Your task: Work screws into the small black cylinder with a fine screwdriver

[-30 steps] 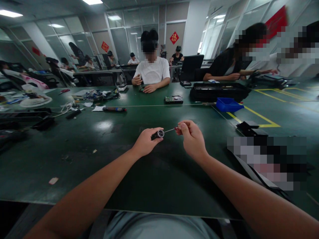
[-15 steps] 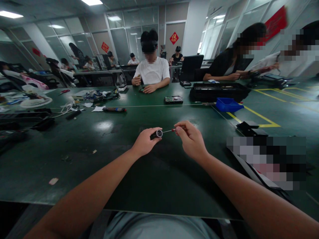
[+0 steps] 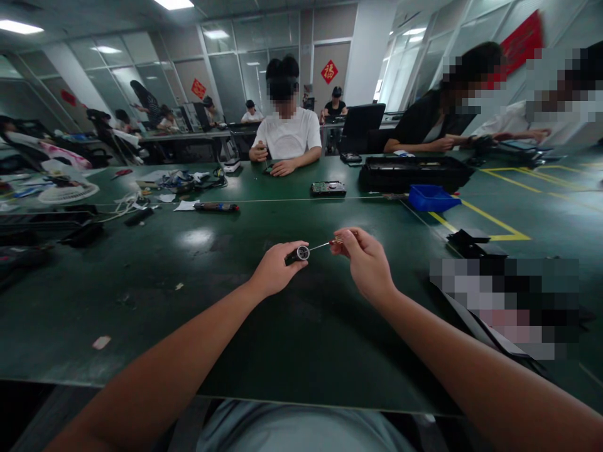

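Observation:
My left hand [image 3: 277, 269] is closed around a small black cylinder [image 3: 302, 253] whose round, silver-rimmed end faces to the right and toward me. Inside that rim some detail shows, too small to make out. In my right hand [image 3: 365, 260] is a screwdriver [image 3: 335, 242] with a reddish, see-through handle, pinched between thumb and fingers. Its thin metal shaft points left, and the tip meets the open end of the cylinder; whether it touches a screw I cannot tell. Both hands are held above the green table [image 3: 301, 351].
Ahead lies a hard drive [image 3: 328, 188]. A long black housing [image 3: 414, 174] and a blue bin [image 3: 432, 198] stand at the right, near black parts [image 3: 477, 243]. Cables and scraps [image 3: 188, 180] and a dark cylindrical tool [image 3: 217, 207] lie left. A co-worker [image 3: 287, 135] sits opposite.
My right hand has shifted its grip, its fingers rolled around the screwdriver handle, and the handle is slightly higher. My left hand and the cylinder have barely moved.

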{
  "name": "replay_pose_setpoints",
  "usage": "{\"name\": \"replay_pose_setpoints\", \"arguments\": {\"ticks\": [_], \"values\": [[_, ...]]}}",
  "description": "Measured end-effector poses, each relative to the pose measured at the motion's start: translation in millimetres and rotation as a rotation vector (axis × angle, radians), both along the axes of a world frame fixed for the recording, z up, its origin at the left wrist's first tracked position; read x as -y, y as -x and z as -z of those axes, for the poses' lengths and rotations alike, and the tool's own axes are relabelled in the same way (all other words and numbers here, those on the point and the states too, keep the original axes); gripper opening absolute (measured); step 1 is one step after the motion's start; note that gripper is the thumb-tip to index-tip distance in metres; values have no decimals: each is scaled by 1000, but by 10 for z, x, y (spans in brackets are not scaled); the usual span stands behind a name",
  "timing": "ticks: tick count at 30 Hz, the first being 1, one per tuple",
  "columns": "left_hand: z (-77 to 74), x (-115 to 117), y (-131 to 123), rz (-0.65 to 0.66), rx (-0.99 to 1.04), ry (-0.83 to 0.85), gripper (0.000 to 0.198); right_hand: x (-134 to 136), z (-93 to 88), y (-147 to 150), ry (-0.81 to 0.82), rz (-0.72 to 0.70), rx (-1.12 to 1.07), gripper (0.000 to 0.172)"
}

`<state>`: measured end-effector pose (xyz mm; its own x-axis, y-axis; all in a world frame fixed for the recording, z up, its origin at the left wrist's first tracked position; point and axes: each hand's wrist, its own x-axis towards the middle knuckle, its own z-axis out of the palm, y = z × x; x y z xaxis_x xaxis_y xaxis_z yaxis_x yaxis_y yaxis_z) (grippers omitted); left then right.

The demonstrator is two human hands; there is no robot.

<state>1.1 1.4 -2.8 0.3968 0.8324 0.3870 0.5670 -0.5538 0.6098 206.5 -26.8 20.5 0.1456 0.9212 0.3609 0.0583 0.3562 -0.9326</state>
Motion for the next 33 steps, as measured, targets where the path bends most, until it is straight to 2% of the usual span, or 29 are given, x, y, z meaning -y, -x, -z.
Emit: {"name": "replay_pose_setpoints", "arguments": {"ticks": [5, 12, 15, 18, 23, 28, 33], "values": [[-35, 21, -1, 8, 3, 20, 42, -75, 73, -15, 122, -4, -230, 27], [-16, 15, 2, 16, 2, 4, 42, -117, 96, -38, 240, -49, -351, 25], [-17, 17, -1, 19, -9, 3, 41, -107, 101, -36, 145, 24, -258, 23], [-26, 21, -8, 16, -23, -2, 42, -64, 82, -27, 36, 63, -63, 24], [-9, 11, -5, 30, -23, -21, 39, 23, 3, 4, -34, 140, 147, 23], [16, 3, 8, 33, -12, -27, 41, 30, -14, 11, -30, 139, 160, 22], [-7, 13, 4, 28, -7, -9, 41, -18, 30, -8, 13, 95, 69, 23]]}}
